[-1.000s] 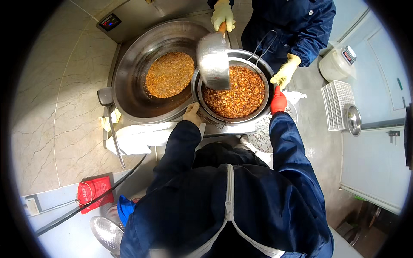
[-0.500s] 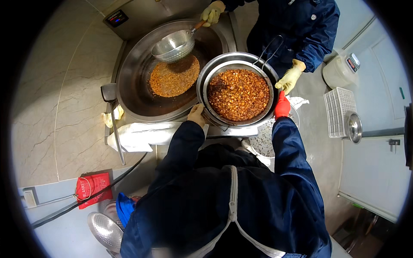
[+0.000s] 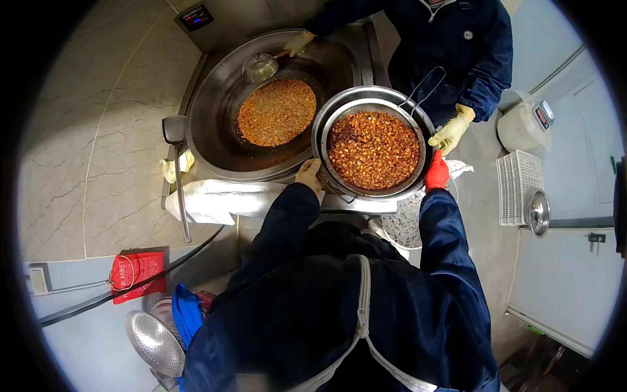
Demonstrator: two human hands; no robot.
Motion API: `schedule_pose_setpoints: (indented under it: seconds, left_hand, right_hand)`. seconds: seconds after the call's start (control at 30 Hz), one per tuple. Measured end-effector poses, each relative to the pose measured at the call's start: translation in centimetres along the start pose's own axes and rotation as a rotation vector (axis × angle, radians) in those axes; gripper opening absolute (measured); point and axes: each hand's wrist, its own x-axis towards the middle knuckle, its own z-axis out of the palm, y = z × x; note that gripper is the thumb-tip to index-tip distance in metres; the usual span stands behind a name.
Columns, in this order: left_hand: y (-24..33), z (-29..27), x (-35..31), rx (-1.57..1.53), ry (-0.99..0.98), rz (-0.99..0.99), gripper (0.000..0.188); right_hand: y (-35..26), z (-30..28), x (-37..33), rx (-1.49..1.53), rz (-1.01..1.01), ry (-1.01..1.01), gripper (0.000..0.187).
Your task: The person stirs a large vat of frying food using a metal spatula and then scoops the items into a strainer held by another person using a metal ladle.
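A steel basin stands in front of me with a round strainer nested inside it. The strainer is full of glossy reddish-brown fried bits; their exact kind I cannot tell. My left hand, in a pale glove, grips the basin's near left rim. At the near right rim my right hand, in a red glove, is closed on the basin. A co-worker's pale-gloved hand is at the basin's right edge, close to my right hand. The co-worker's other hand holds a ladle in the wok.
Left of the basin is a large wok holding oily orange-brown bits. A long-handled tool leans at its left, by a white cloth. A speckled tub sits below the basin; a white crate stands at right.
The co-worker's ladle has gone from above the wok down toward its far side. My hands keep their hold on the basin. The whole view has shifted slightly.
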Motion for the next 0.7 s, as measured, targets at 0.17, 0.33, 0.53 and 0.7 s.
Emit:
schedule_pose_setpoints:
  seconds: [0.17,0.33,0.53,0.7]
  left_hand:
    - [-0.2,-0.8,0.2,-0.011,-0.035,-0.005,0.006]
    - [-0.4,-0.7,0.6,-0.048,-0.043,-0.070,0.006]
    - [-0.4,-0.6,0.5,-0.072,-0.058,-0.083,0.005]
    - [-0.1,-0.4,0.2,-0.076,-0.043,-0.089,0.006]
  right_hand:
    - [-1.0,0.1,-0.4,-0.112,-0.055,0.003,0.055]
    - [1.2,0.4,0.6,0.070,-0.083,-0.019,0.057]
    - [2.3,0.6,1.5,0.016,-0.096,-0.026,0.058]
    - [2.3,0.6,1.6,0.008,-0.061,-0.035,0.058]
